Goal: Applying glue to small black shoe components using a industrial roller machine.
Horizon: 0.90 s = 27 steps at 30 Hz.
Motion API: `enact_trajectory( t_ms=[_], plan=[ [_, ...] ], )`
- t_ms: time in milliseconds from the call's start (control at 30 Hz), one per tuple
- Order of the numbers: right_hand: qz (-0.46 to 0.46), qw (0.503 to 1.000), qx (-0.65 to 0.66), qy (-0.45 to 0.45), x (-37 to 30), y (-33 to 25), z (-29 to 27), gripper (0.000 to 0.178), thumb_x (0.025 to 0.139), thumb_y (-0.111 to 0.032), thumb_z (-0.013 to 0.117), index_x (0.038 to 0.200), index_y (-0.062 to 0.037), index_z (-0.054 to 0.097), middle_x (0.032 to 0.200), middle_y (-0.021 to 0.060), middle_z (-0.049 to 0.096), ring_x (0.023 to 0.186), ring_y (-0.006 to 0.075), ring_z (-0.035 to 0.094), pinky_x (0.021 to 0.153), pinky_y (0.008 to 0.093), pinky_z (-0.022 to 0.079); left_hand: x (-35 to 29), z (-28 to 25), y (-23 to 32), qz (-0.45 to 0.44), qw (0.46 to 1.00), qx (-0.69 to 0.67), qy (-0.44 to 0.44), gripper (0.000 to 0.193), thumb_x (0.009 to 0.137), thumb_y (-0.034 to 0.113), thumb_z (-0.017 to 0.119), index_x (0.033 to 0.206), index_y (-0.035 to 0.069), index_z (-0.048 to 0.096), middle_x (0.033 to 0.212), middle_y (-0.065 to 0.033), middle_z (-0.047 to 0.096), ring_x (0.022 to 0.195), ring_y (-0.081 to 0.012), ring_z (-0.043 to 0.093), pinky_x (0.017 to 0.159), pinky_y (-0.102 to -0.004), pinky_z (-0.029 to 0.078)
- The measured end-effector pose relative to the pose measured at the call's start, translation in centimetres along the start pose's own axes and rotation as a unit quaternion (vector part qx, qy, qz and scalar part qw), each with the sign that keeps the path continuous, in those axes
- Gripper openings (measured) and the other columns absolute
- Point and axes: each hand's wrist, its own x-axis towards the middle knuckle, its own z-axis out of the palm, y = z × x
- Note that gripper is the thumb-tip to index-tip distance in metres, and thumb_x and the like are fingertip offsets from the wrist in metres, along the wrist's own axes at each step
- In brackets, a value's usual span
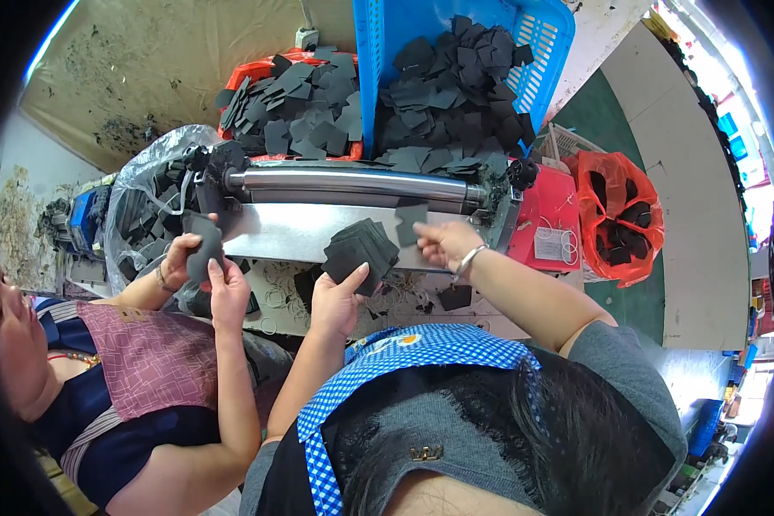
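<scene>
A fanned stack of thin black flat pieces (pixel 361 249) is gripped by my left hand (pixel 337 299), thumb on top. My right hand (pixel 449 244), wearing a bracelet, pinches a single black flat piece (pixel 411 225) between thumb and fingers, to the right of the stack. That piece is over the shiny metal plate (pixel 288 232) of a machine, its far edge close to the steel roller (pixel 353 185). What the pieces are made of cannot be told.
A co-worker on the left holds a dark piece (pixel 203 249). Beyond the roller are a blue basket (pixel 368 77) and a red bag (pixel 232 95) of black pieces. A clear bag (pixel 129 198) stands left; another red bag (pixel 641 249) sits right. Rubber bands (pixel 275 297) litter the near surface.
</scene>
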Motion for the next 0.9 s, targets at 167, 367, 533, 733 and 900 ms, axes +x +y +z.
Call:
enact_trajectory(
  t_ms=[167,367,533,733,900],
  plan=[
    [-0.011,0.97,-0.1,-0.223,-2.6,-0.4,2.0,0.026,0.075,-0.02,0.069,0.088,-0.0004,0.057,0.075,0.0037,0.059,0.061,0.008,0.056,0.051,0.0183,0.043,-0.3,0.3,0.0,0.006,1.0,0.018,-0.011,0.024,0.081,0.001,0.057,0.104,-0.002,0.05,0.1,-0.0115,0.058,0.087,-0.0211,0.059,0.066,-0.0342,0.054],
    [-0.015,0.98,-0.138,-0.144,-2.4,-0.5,1.5,0.024,0.076,-0.02,0.069,0.085,-0.0008,0.057,0.068,0.0025,0.058,0.051,0.006,0.052,0.043,0.0164,0.04,-0.5,0.2,0.4,-0.016,0.998,-0.053,-0.017,0.024,0.081,0.003,0.058,0.104,-0.001,0.051,0.101,-0.0105,0.058,0.087,-0.0211,0.059,0.069,-0.0348,0.054],
    [-0.002,0.999,0.046,-0.002,-0.4,-1.4,0.2,0.022,0.079,-0.02,0.066,0.084,-0.0013,0.055,0.072,0.0053,0.059,0.058,0.0088,0.058,0.044,0.0157,0.044,-0.3,-0.3,0.0,0.025,0.999,-0.009,-0.021,0.025,0.081,0.002,0.057,0.105,-0.001,0.051,0.101,-0.0109,0.058,0.087,-0.0206,0.06,0.07,-0.0353,0.053],
    [-0.02,0.973,-0.061,-0.222,-2.9,-0.3,2.0,0.018,0.079,-0.015,0.066,0.085,-0.0019,0.056,0.071,0.0014,0.058,0.057,0.007,0.056,0.046,0.0162,0.042,0.0,-0.2,-0.6,0.03,0.998,0.016,-0.046,0.023,0.079,-0.001,0.059,0.101,-0.002,0.053,0.099,-0.0112,0.059,0.085,-0.0198,0.06,0.067,-0.0342,0.054],
    [0.037,0.989,-0.063,-0.125,-2.3,0.2,1.6,0.019,0.078,-0.018,0.067,0.079,-0.0035,0.056,0.062,0.0002,0.055,0.05,0.0067,0.053,0.041,0.0163,0.04,-0.3,0.4,0.1,-0.003,0.999,-0.029,-0.018,0.024,0.079,-0.001,0.06,0.101,-0.002,0.053,0.098,-0.0111,0.06,0.083,-0.0192,0.06,0.066,-0.0331,0.053]
  ],
)
